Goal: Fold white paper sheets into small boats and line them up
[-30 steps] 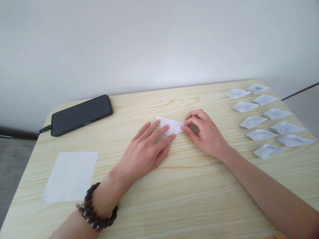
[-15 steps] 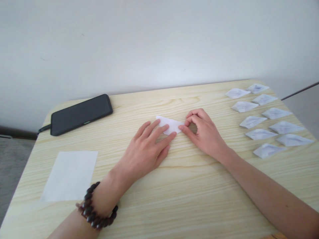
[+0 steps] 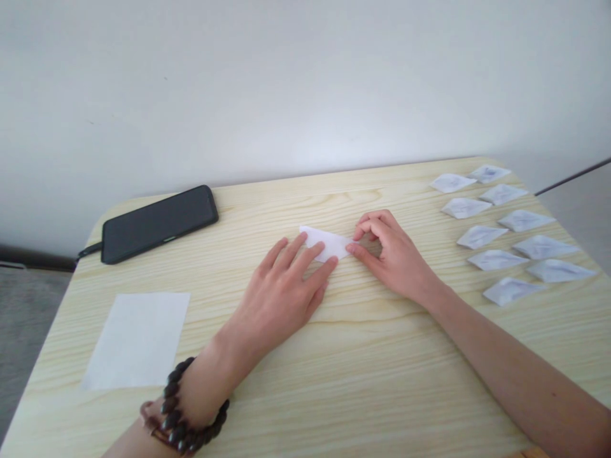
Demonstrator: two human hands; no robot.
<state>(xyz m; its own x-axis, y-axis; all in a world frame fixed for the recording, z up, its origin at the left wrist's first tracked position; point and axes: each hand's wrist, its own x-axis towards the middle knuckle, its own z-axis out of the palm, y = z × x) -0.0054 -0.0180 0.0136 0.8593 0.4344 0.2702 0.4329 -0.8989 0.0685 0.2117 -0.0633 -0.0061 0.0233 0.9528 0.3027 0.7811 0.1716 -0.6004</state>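
A small folded white paper [image 3: 329, 243] lies on the wooden table in front of me. My left hand [image 3: 286, 280] rests over its left part, fingers spread and fingertips pressing it down. At the paper's right tip, my right hand [image 3: 389, 254] pinches the edge between thumb and forefinger, its other fingers curled. Part of the paper's left and lower side is covered by my left fingers. A dark beaded bracelet [image 3: 174, 413] circles my left wrist.
Several folded white paper boats [image 3: 480, 236] stand in two rows at the table's right. On the left lie a square white sheet [image 3: 138, 340] and, behind it, a black phone [image 3: 160, 222] with a cable plugged in. A white wall [image 3: 305, 89] borders the table's back.
The view has shifted slightly. Both hands stay on the folded paper in nearly the same pose, and nothing has been let go or taken hold of.
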